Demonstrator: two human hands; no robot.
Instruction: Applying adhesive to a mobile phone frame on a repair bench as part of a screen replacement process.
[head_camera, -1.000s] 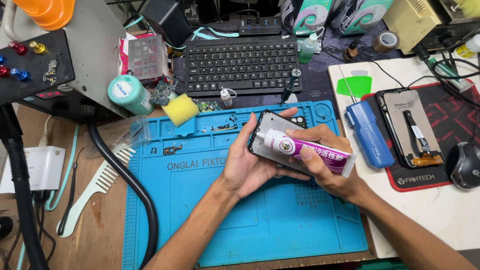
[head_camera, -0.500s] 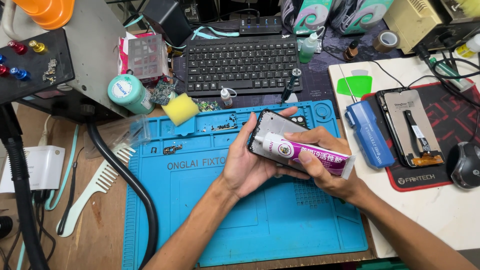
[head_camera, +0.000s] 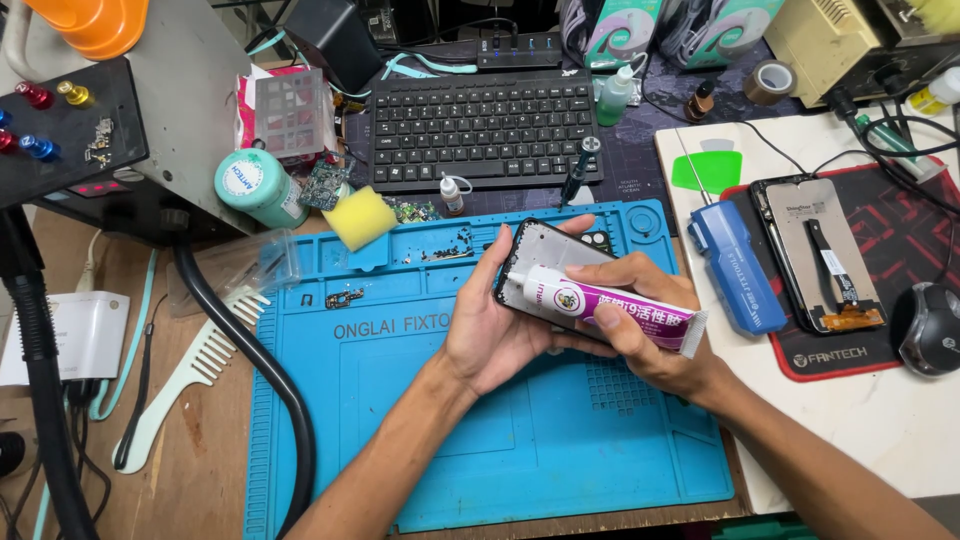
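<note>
Your left hand (head_camera: 490, 325) cups the dark, open-backed phone frame (head_camera: 545, 262) from below, fingers curled around its edge. Your right hand (head_camera: 640, 335) is closed around the white-and-purple adhesive tube (head_camera: 610, 310), its white nozzle resting on the frame's near left edge. No glue bead shows along the frame yet; it may be too fine to see, so the gluing looks barely begun. Both hands hover above the blue silicone work mat (head_camera: 480, 450). Well right of your right hand lies the detached phone screen (head_camera: 815, 250), not yet fitted.
</note>
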